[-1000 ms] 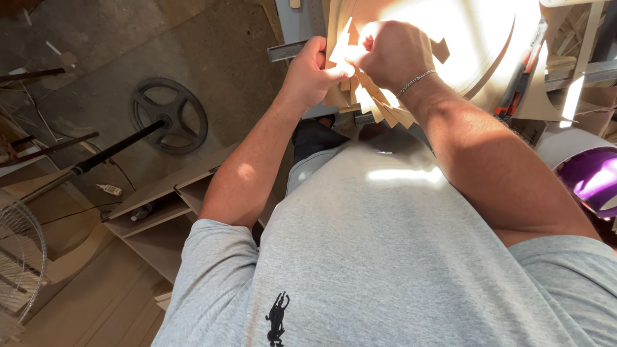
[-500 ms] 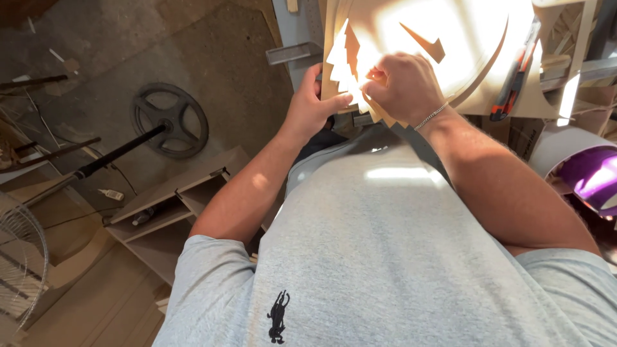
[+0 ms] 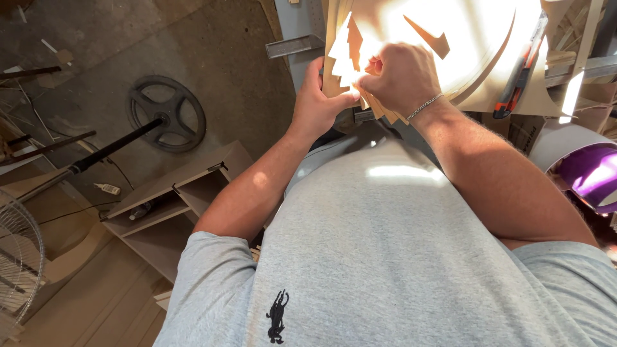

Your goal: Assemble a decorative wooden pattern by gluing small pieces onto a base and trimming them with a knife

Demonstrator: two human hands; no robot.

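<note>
At the far left edge, a wire fan guard [image 3: 16, 270] shows over pale boards, and a dark pole [image 3: 96, 157] runs from it up to a black spoked wheel [image 3: 166, 114] lying on the concrete floor [image 3: 212, 45]. Just right of the wheel, lower down, stands a low wooden shelf unit [image 3: 170, 205] with open compartments.

Near the top centre, the left hand [image 3: 318, 103] is curled shut, thumb pressed on the lower edge of a stack of thin wooden cutouts [image 3: 344, 54] with a jagged, tree-like outline. The right hand [image 3: 398, 77], a thin bracelet [image 3: 424, 106] at its wrist, is closed in a loose fist, its fingertips pinching the same stack from the other side, touching the left thumb. More zigzag points of the cutouts stick out below the right hand. The stack is held upright against a large pale plywood sheet [image 3: 463, 38] that lies on the table, lit hard by sun, with a dark angular slot cut in it.

Right of the sheet, an orange and black utility knife [image 3: 524, 71] rests along its curved edge. At the far right sits a white roll with a shiny purple inside [image 3: 588, 173]. A grey T-shirt [image 3: 398, 257] fills the foreground.
</note>
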